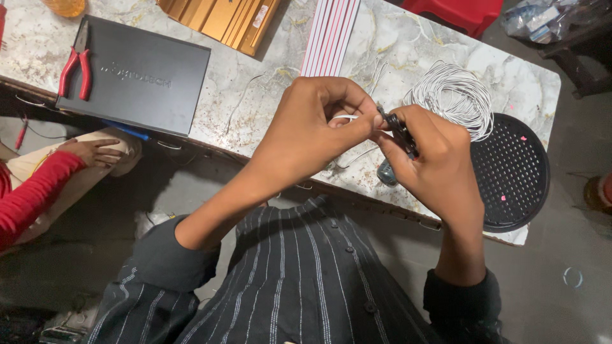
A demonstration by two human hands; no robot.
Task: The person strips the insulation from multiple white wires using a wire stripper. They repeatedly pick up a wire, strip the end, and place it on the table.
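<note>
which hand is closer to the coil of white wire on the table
Right. The right hand, gripping a small dark tool, sits just beside the coil of white wire. The left hand, pinching a white wire end, is farther off, beyond the right hand.

The table (268, 95) has a marble pattern, pale grey and white with yellowish veins. On its far left lies a flat box (137, 76) of matt black, and on this box rest pliers (76, 70) with red handles. The coil of wire (452, 95) on the right is white, and the thin wire (347, 118) between the hands is white too. The small tool (401, 134) is black with a blue-grey end. The round tray (513, 172) at the right is black with a pattern of small holes. Far in the middle, the strips (330, 35) are white with pink lines, and the panel (220, 19) is golden orange. The shirt (299, 280) is dark with thin white stripes. The sleeve (32, 191) at left is red.
</note>
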